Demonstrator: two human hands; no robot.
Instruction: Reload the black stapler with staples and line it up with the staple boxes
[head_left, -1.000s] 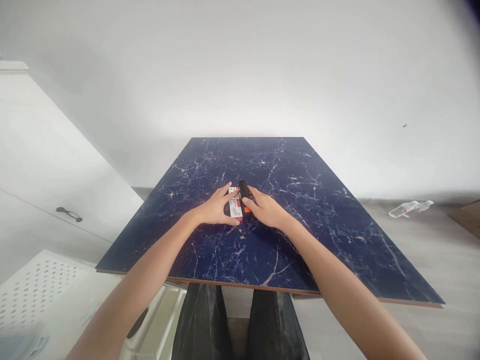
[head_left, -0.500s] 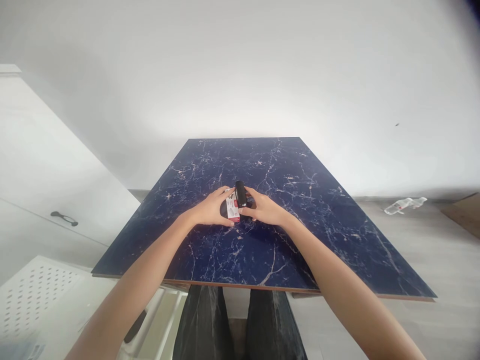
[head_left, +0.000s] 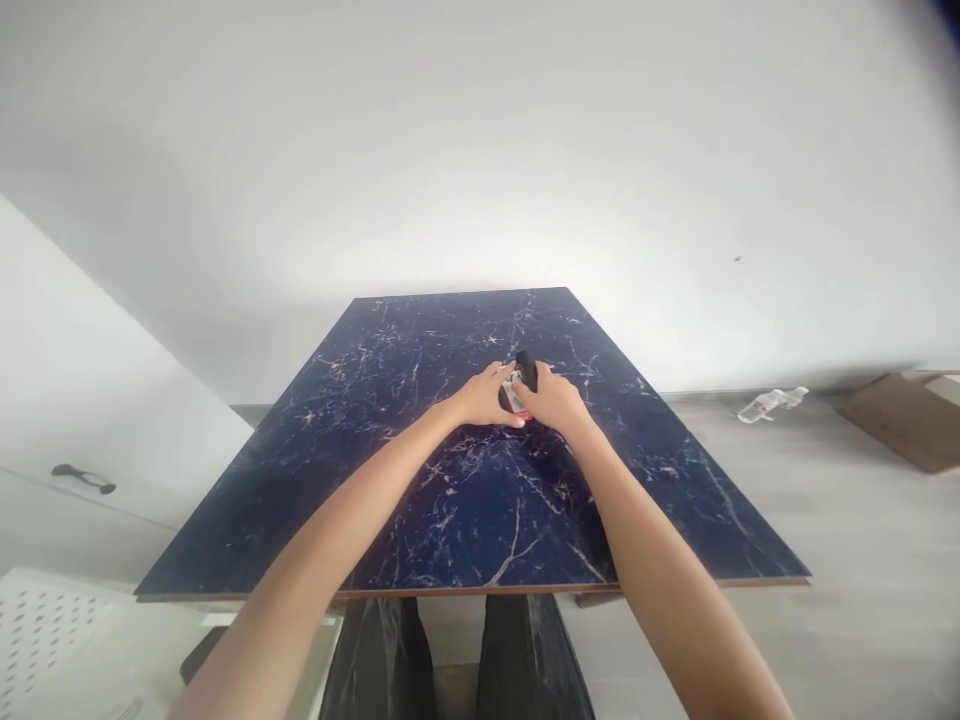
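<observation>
My left grip spans the white-and-red box; my right grip clasps the black object beside it, over the counter; items together, neither yet released.

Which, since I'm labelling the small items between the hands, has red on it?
The white-and-red box, spanned by the left hand; the other item, in the right hand, looks black where visible.

- Beneath the left hand and right hand, a smooth, marble-patterned finish is shown by the desk.
- Between them, printed card is suggested by the small box.
- At the right hand, plastic is suggested by the black object.
- Well right, clear plastic is seen in the bottle.
</observation>
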